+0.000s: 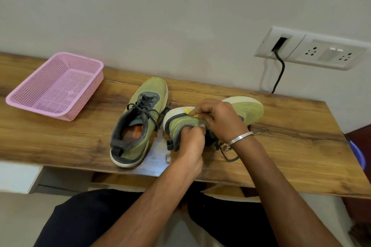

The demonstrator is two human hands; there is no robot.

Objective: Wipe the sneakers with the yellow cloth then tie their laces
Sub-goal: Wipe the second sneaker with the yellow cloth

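Observation:
Two green-and-grey sneakers lie on the wooden table [60, 138]. The left sneaker [138, 124] stands upright, toe to the wall, its dark laces loose. Tipped on its side with the pale sole facing the wall is the right sneaker [249, 110]. My left hand [190, 142] grips its heel collar. My right hand [218, 118] presses the yellow cloth [187, 110] against its side near the sole; only small yellow bits show between the fingers. A loose dark lace [228, 156] trails under my right wrist.
A pink mesh basket [56, 86] sits at the table's far left. On the wall at right is a white socket panel [309, 48] with a black cable [280, 74] hanging to the table. A wet patch [156, 158] marks the front edge.

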